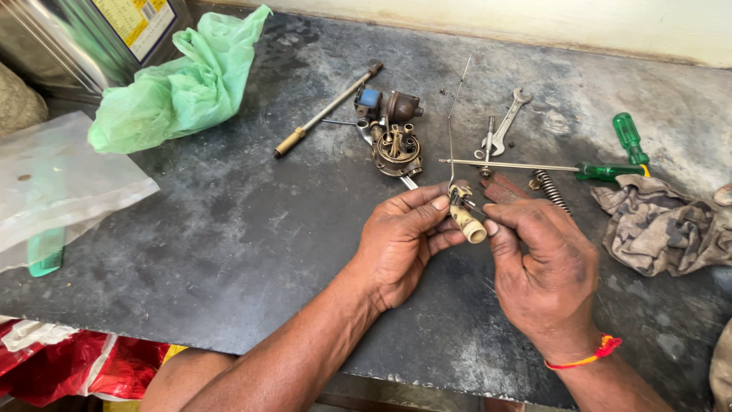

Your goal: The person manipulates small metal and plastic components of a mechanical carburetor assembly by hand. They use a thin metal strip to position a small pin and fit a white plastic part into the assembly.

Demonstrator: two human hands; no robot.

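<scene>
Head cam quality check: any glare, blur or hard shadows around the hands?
Head view: even, soft daylight; only faint shadows under the left hand and right hand on the dark worktop. Glare sits on the metal tin at top left. The small cream part in their grip is sharp; no motion blur. Edges bow slightly, wide-lens distortion.

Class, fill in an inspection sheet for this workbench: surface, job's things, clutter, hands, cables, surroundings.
Surface: dark slab bench, stained.
Job's things: small cream cylindrical part with thin wire, held between both hands.
Clutter: carburettor body, spanner, green screwdriver, spring, rag, green plastic bag.
Hands: left hand and right hand pinch the part.
Cables: nothing seen.
Surroundings: metal tin, pale wall.
</scene>
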